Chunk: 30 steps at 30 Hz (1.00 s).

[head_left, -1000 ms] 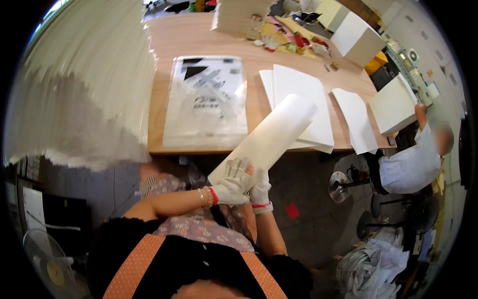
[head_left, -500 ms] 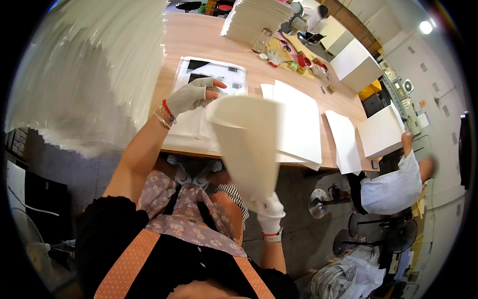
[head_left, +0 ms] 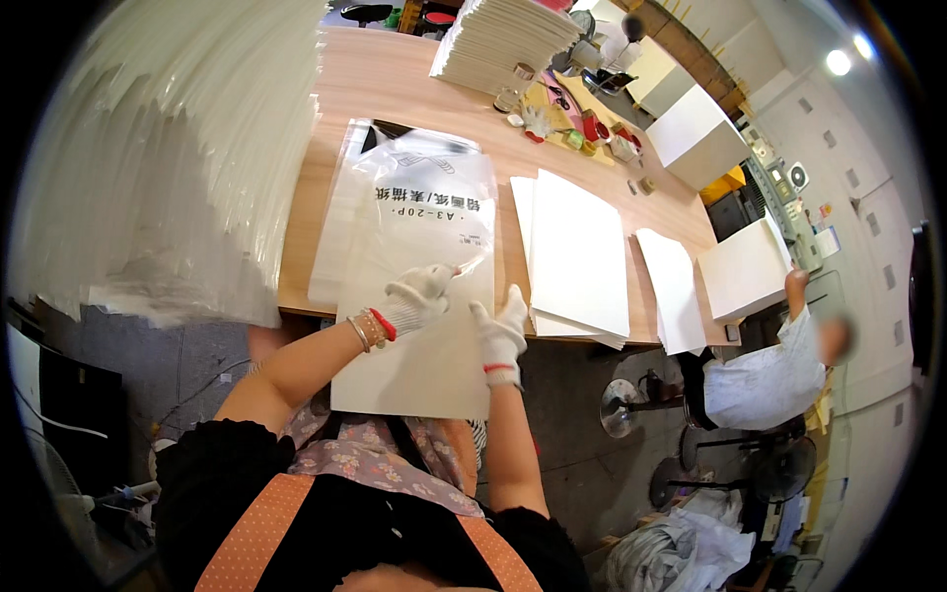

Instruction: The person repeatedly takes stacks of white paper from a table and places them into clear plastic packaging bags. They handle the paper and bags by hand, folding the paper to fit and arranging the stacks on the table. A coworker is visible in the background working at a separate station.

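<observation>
A stack of white paper sheets (head_left: 409,375) sticks out past the table's near edge towards me, its far part inside a clear plastic bag (head_left: 424,168) with dark print. My left hand (head_left: 419,293), in a white glove with bare fingertips, lies on the paper near the bag's mouth. Its fingers are curled and appear to pinch the bag's film. My right hand (head_left: 501,331), also gloved, is at the right edge of the paper, fingers stretched out and thumb apart. Beneath this bag lie more printed clear bags (head_left: 330,247).
Loose white sheets (head_left: 582,257) and a smaller pile (head_left: 674,286) lie to the right. A huge stack of plastic-wrapped packs (head_left: 168,158) rises at left. Farther back are a paper stack (head_left: 503,44) and tools. At right, a co-worker (head_left: 779,365) touches a white paper block (head_left: 747,266).
The paper, earlier curved upright in my right hand, now lies flat, partly inside the bag. My left hand has come nearer, and my right hand has moved up to the paper's right edge.
</observation>
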Each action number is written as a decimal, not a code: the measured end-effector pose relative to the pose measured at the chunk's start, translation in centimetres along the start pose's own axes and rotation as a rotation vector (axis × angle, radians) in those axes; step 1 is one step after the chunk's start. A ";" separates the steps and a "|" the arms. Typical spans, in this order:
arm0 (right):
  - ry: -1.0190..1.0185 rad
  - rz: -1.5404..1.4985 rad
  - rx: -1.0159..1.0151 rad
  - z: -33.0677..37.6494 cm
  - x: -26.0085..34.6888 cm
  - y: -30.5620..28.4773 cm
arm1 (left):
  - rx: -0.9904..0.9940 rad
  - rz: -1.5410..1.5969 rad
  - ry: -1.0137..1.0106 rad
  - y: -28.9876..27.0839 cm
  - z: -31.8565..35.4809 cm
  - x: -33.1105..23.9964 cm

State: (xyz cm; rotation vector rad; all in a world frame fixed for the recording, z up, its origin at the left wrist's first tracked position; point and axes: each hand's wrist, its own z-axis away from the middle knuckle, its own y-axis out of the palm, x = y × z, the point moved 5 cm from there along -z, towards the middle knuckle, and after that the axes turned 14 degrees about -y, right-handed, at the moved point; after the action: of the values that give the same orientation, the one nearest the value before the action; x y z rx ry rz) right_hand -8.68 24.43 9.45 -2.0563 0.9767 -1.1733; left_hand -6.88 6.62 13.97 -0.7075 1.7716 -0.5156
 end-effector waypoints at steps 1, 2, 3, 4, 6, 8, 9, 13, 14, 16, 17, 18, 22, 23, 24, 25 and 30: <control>0.003 0.033 -0.058 -1.1 0.6 1.7 | 0.067 -0.110 0.020 1.5 0.9 2.7; 0.135 0.029 0.114 -2.6 0.7 3.8 | 0.130 -0.220 0.045 2.6 1.3 5.1; 0.131 0.015 0.179 -3.5 -0.3 5.0 | -0.040 -0.218 0.184 1.8 1.4 6.1; 0.131 0.009 0.235 -4.4 -2.3 6.0 | -0.209 -0.208 0.335 1.0 1.3 6.7; 0.180 0.095 0.337 -6.1 -3.5 7.2 | -0.439 -0.460 0.360 -2.1 0.7 10.0; 0.125 0.138 0.399 -7.4 -6.2 8.1 | -0.423 -0.436 0.024 -4.8 -1.4 14.5; 0.092 0.154 0.444 -7.7 -6.0 8.3 | -0.333 -0.168 -0.198 -5.1 -1.7 17.4; 0.060 0.211 0.795 -6.0 -0.8 5.8 | -0.141 0.812 -0.654 -3.7 0.6 21.7; 0.028 0.210 0.845 -4.6 -0.8 4.9 | -0.093 0.717 -0.678 -4.0 1.3 20.4; -0.058 0.140 0.911 -1.0 -0.4 3.7 | -0.004 0.521 -0.732 -5.9 4.5 16.9; -0.103 0.087 0.943 0.8 0.1 3.2 | -0.014 0.543 -0.734 -6.1 6.3 16.4; -0.132 0.028 0.974 2.6 0.5 2.9 | -0.019 0.565 -0.737 -6.1 7.9 16.2; -0.164 -0.309 1.010 10.2 2.0 0.4 | -0.008 0.617 -0.813 -7.2 17.6 13.9; -0.151 -0.402 0.987 12.1 2.5 -0.7 | 0.017 0.512 -0.767 -8.7 19.2 11.8; -0.134 -0.500 0.948 14.7 3.1 -1.8 | 0.041 0.412 -0.715 -10.3 20.8 8.8; -0.128 -0.596 0.903 16.9 3.6 -2.5 | 0.050 0.316 -0.661 -11.1 22.7 6.8; -0.089 -0.785 0.656 20.9 5.5 -5.1 | 0.128 0.086 -0.201 -9.4 28.4 8.0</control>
State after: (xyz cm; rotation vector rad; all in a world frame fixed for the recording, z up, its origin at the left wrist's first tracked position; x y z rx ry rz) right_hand 13.31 25.37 6.46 -1.9147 -0.3131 -1.4868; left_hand 20.43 -5.63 6.06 -0.5713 1.5595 -0.4781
